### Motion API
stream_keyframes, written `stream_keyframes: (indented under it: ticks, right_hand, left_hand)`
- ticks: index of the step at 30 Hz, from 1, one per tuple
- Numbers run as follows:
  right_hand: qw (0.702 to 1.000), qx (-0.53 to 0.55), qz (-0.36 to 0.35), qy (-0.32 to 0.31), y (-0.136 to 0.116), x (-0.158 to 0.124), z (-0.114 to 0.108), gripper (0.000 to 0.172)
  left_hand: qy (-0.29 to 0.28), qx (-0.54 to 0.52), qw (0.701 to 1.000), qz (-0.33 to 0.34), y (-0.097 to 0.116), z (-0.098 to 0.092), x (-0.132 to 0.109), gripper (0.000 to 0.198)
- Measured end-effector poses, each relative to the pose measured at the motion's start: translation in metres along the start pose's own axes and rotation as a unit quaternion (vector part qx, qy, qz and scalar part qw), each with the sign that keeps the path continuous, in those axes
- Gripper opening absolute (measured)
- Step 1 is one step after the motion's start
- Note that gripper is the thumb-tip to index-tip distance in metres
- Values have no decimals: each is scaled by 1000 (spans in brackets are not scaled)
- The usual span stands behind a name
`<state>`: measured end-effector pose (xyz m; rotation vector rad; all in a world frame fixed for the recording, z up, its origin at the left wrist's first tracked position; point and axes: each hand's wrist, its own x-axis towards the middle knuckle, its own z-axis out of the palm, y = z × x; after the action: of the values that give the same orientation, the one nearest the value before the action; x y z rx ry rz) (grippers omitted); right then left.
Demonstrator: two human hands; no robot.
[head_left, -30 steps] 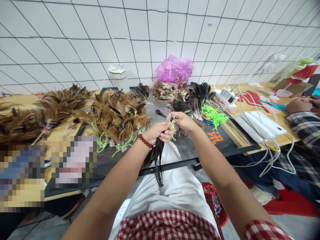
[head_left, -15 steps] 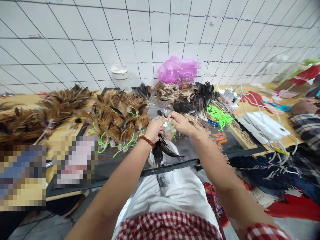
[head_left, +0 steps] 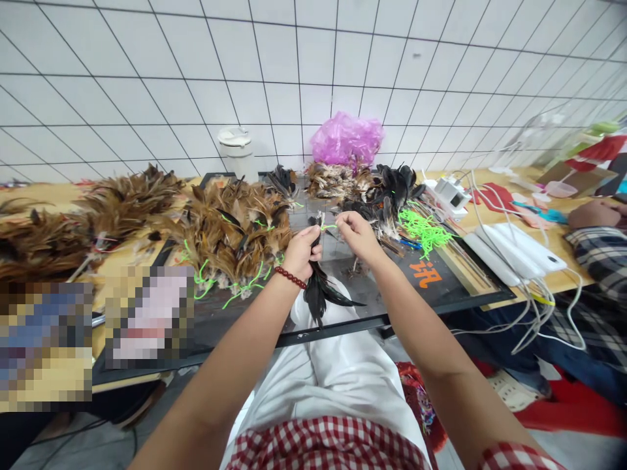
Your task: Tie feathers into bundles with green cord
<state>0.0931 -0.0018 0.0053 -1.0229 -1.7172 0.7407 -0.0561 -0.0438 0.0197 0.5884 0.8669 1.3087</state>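
Note:
My left hand is closed around a bunch of black feathers, whose dark tips hang down below the fist. The pale quill ends stick up above the thumb. A bright green string runs from these quills to my right hand, which pinches its other end. Both hands are over the dark board. Left of them lies a heap of brown feathers with green strings hanging from it. Right of them is a pile of cut green strings.
Black feather bundles lie behind my right hand, near a pink plastic bag. A white lidded cup stands by the tiled wall. White power strips with cables lie at right, near another person's hand. More brown feathers lie left.
My right hand has moved slightly right, away from my left hand, and the green string now stretches between them. The left hand keeps its hold on the black feathers.

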Motion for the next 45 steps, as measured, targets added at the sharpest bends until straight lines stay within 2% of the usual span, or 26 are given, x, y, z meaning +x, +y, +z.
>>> stream_keyframes:
  ticks: [3, 9, 12, 15, 17, 19, 22, 25, 30, 35, 39, 41, 45]
  right_hand:
    - [999, 46, 14, 26, -1, 0, -2, 22]
    - [986, 149, 26, -68, -18, -6, 1, 58]
    - [978, 180, 22, -100, -19, -7, 5, 67]
    - [980, 169, 31, -97, -12, -5, 8, 50]
    - [989, 131, 30, -69, -7, -4, 8, 36]
    - [996, 87, 14, -35, -4, -3, 6, 32]
    - [999, 37, -13, 3, -5, -4, 3, 31]
    - [1000, 26, 0, 3, -8, -4, 5, 34]
    - [989, 136, 55, -26, -9, -2, 13, 41]
    - [980, 197, 4, -5, -28, -2, 2, 38]
    - [982, 173, -52, 64, -41, -5, -14, 33]
    - [985, 143, -66, 73, -42, -6, -20, 32]
    - [994, 80, -61, 50, -34, -5, -20, 34]
  left_hand:
    - [-8, -15, 1000, -4, 2, -2, 1, 11]
    - [-49, -8, 999, -10, 0, 0, 0, 16]
    - [-59, 10, 998, 1, -1, 1, -2, 19]
    - [-55, 31, 998, 10, -2, 2, -3, 21]
    - [-49, 37, 998, 13, -2, 3, -4, 23]
    - [-41, 36, 998, 15, -2, 3, -4, 24]
    - [-41, 27, 999, 7, -2, 2, -4, 24]
    - [-74, -3, 997, -5, 0, 1, -3, 22]
    - [-136, -24, 990, 14, 5, 1, -5, 23]
    - [-144, 37, 986, 78, 23, 25, -15, 18]
    - [-223, 122, 962, 98, 44, 40, -20, 16]
    - [-252, 160, 949, 102, 50, 37, -20, 16]
    - [-235, 214, 940, 124, 44, 22, -11, 19]
